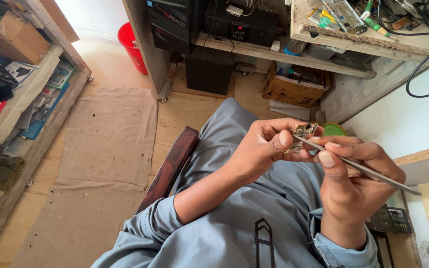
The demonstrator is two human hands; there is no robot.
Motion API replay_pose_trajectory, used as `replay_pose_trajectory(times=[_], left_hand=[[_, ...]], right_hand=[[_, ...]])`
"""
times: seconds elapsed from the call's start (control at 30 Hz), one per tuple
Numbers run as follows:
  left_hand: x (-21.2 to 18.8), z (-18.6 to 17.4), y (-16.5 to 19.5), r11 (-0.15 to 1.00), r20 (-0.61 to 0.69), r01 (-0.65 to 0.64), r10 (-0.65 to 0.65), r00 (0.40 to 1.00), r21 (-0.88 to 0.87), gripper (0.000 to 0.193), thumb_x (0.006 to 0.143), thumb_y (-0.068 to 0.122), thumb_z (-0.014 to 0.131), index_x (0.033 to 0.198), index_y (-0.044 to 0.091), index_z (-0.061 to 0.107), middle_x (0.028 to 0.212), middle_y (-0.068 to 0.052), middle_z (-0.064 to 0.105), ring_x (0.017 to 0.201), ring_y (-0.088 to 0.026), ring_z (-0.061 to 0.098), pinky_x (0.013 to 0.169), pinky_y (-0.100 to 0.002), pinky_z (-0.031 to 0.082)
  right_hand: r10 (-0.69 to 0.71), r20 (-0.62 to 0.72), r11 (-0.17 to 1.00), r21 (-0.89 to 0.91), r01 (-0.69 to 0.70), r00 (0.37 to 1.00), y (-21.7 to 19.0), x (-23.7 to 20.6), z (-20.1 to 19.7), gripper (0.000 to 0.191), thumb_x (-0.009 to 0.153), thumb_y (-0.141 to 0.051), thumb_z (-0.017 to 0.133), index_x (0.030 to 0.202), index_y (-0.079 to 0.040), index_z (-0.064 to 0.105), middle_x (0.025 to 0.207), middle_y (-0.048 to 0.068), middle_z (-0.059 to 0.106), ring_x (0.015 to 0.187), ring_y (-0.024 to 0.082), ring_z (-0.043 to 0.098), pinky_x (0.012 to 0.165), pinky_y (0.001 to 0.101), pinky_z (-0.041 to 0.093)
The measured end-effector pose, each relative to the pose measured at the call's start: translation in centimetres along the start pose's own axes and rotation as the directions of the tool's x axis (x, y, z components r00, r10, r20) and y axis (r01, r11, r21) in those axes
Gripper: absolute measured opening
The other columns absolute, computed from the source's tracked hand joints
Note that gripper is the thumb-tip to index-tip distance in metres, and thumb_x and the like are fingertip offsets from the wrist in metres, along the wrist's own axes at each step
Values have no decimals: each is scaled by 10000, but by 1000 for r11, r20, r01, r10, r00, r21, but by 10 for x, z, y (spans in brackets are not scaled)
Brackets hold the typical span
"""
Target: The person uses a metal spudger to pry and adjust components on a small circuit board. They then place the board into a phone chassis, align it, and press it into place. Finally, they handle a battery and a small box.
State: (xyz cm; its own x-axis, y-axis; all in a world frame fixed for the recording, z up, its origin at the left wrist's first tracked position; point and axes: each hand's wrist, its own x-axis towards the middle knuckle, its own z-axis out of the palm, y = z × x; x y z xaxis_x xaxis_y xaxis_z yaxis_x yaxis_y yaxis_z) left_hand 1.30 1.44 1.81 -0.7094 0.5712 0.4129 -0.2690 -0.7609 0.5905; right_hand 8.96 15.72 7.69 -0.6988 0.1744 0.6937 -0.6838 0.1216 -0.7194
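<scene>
My left hand (261, 149) pinches a small metal-and-circuit part (305, 130) between thumb and fingers, held up over my lap. My right hand (351, 181) grips thin metal tweezers (368, 171), whose tip touches the small part from the right. The tweezers' long end sticks out to the lower right. Both hands meet in front of my grey-blue clothing (244, 223).
A wooden workbench (373, 44) with tools and black cables runs along the top right. Below it stand a cardboard box (294, 89) and black electronics (239, 25). A red bucket (132, 44) stands far left, shelves (21, 99) at left, a chair arm (172, 166) beside my leg.
</scene>
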Motion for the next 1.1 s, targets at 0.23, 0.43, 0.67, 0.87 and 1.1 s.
replay_pose_trajectory(times=[0.23,0.43,0.67,0.87,1.1], left_hand=[[-25,3,26,992,-65,-76,83,994,102,718,937,446,825,1376,-81,609,1190,-148,718,1092,-226,727,1040,-392,585],[-25,21,51,986,-94,-123,134,986,115,694,949,386,828,1431,-56,596,1230,-151,695,1100,-219,716,1027,-383,586],[-25,28,64,985,-183,-124,145,972,123,676,967,390,799,1469,-7,583,1310,-129,687,1131,-161,659,937,-309,530],[-26,25,61,987,-150,-142,152,977,75,656,980,379,807,1446,-26,586,1247,-138,683,1163,-177,669,1017,-343,558],[-27,32,65,993,-101,-108,114,988,55,632,954,227,826,1458,-56,571,1263,-160,686,1200,-207,668,1056,-370,560]], right_hand=[[30,-51,998,59,-27,998,-6,-14,21,179,1042,-71,790,1035,40,650,996,209,730,889,222,735,836,298,587],[-67,-72,997,32,70,995,-33,-3,45,177,1066,-89,746,1087,46,632,1013,212,718,905,241,737,857,355,634],[-224,101,949,-205,241,969,-54,11,72,193,1061,-159,603,1091,19,670,1066,219,726,951,231,762,877,345,645],[-310,288,772,-480,416,906,-56,17,79,188,953,-109,782,1057,-12,658,1082,183,730,1087,312,742,962,401,619],[-334,198,753,-531,388,921,-52,11,74,149,1022,-78,805,1080,-16,682,1150,162,747,1087,283,766,985,373,636]])
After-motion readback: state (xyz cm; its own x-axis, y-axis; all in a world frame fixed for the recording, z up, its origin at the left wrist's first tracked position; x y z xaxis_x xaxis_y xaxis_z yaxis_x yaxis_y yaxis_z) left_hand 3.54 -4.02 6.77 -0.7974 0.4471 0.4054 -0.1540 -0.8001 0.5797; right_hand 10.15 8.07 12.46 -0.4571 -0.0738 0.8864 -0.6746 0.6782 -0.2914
